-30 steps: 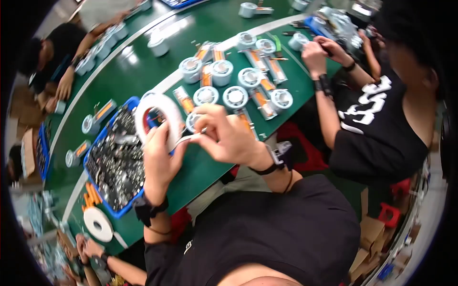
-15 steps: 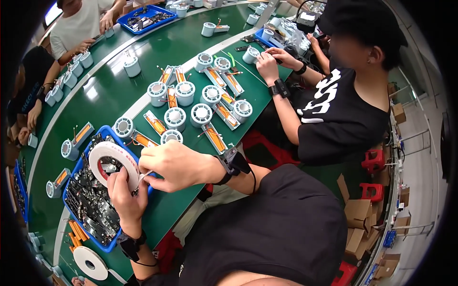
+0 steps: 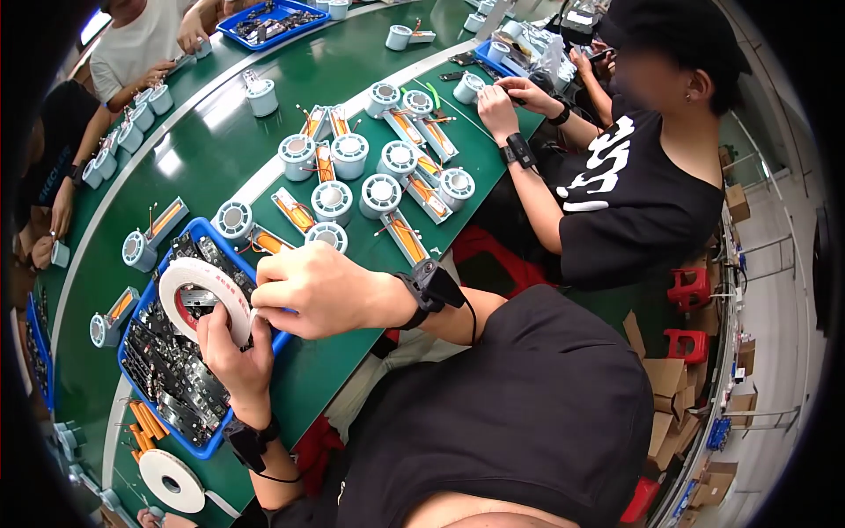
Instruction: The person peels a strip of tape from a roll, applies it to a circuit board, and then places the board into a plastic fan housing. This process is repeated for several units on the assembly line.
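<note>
A white roll of tape (image 3: 187, 275) with a red inner core is gripped in my left hand (image 3: 236, 354), fingers through its hole. My right hand (image 3: 308, 290) has its fingers pinched at the roll's near right edge, on the tape's loose end, which is mostly hidden by the fingertips. Below the roll is a blue tray (image 3: 209, 447) full of black circuit boards (image 3: 176, 370). Beyond my right hand stand several light-blue round motor-like units (image 3: 327, 234) with open housings that show orange cells.
A second white tape roll (image 3: 172, 481) lies at the near left by several orange cylinders (image 3: 143, 422). On my right a person in black (image 3: 607, 176) handles a small part. Other people work across the green table (image 3: 202, 163). Red stools (image 3: 687, 345) and cardboard boxes (image 3: 669, 387) stand behind.
My right hand's fingers have drawn closer together at the roll's edge, and the strip seen between hand and roll is now less visible. The whole view has shifted slightly.
</note>
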Demonstrator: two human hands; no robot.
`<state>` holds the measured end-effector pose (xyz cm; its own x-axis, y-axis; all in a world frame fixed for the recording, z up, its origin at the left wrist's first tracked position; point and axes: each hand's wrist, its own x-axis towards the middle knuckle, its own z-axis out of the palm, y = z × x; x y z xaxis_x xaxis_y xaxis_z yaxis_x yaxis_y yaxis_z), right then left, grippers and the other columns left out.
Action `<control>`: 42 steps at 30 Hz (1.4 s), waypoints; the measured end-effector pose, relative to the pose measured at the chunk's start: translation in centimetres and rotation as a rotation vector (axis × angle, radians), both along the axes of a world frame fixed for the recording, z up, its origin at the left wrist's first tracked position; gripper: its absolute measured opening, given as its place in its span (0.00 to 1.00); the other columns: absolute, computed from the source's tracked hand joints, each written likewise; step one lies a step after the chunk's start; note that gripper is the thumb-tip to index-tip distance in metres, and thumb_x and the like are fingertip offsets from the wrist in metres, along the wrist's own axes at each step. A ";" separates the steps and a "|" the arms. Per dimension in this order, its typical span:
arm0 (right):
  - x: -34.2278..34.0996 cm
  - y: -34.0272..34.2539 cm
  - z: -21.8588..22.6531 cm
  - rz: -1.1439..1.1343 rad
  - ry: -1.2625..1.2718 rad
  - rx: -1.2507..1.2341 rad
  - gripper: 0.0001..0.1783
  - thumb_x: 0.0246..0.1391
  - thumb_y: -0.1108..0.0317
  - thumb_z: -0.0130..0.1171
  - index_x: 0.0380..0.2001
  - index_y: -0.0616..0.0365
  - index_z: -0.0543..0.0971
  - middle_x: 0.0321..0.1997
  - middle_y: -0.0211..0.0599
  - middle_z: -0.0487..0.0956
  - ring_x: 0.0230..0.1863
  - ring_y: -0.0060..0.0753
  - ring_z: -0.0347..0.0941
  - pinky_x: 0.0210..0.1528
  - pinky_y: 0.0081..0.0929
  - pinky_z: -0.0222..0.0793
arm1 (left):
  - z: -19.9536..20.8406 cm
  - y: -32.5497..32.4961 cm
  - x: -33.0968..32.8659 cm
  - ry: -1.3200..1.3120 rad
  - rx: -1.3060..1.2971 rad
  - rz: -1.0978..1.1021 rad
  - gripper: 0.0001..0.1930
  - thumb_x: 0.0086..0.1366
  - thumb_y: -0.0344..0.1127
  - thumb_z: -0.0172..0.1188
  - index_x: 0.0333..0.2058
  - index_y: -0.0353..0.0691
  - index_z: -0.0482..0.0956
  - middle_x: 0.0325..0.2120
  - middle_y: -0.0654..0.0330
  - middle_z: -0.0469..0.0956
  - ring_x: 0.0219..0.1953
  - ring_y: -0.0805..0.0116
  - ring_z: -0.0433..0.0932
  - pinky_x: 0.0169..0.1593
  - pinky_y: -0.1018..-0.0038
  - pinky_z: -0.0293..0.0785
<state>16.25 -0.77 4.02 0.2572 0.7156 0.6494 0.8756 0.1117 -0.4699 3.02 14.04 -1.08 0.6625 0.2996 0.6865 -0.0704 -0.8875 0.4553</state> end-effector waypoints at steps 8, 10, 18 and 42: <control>3.1 1.8 -1.6 -0.266 0.787 0.407 0.03 0.57 0.75 0.62 0.28 0.61 0.80 0.25 0.26 0.79 0.24 0.14 0.69 0.26 0.18 0.64 | -0.5 0.1 -0.8 -0.274 0.194 -0.029 0.20 0.50 0.30 0.71 0.41 0.28 0.77 0.26 0.50 0.76 0.29 0.49 0.74 0.35 0.58 0.72; 7.3 0.4 1.3 -0.299 0.829 0.446 0.04 0.61 0.76 0.61 0.37 0.64 0.83 0.28 0.25 0.81 0.25 0.10 0.70 0.27 0.11 0.64 | -0.8 0.4 -0.7 -0.236 0.112 0.044 0.21 0.47 0.30 0.72 0.40 0.28 0.78 0.26 0.50 0.76 0.29 0.49 0.75 0.35 0.57 0.72; 15.5 7.8 4.2 -0.141 0.306 -0.130 0.08 0.53 0.70 0.68 0.35 0.63 0.84 0.26 0.32 0.83 0.24 0.19 0.75 0.28 0.20 0.71 | -1.2 0.5 0.4 -0.088 0.033 0.092 0.21 0.47 0.32 0.73 0.39 0.30 0.79 0.24 0.52 0.74 0.27 0.52 0.75 0.33 0.60 0.72; 23.3 25.1 -4.7 -0.129 -0.240 -0.860 0.19 0.48 0.56 0.72 0.33 0.62 0.86 0.27 0.40 0.84 0.27 0.32 0.80 0.34 0.31 0.77 | -1.5 0.9 0.6 0.008 -0.029 0.069 0.19 0.50 0.35 0.72 0.39 0.31 0.78 0.26 0.51 0.75 0.29 0.52 0.75 0.36 0.60 0.73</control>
<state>39.54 24.29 -0.69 0.2958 0.9540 -0.0497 0.9423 -0.2999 -0.1486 3.62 14.94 -2.58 0.6453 0.3648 0.6712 -0.0055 -0.8763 0.4816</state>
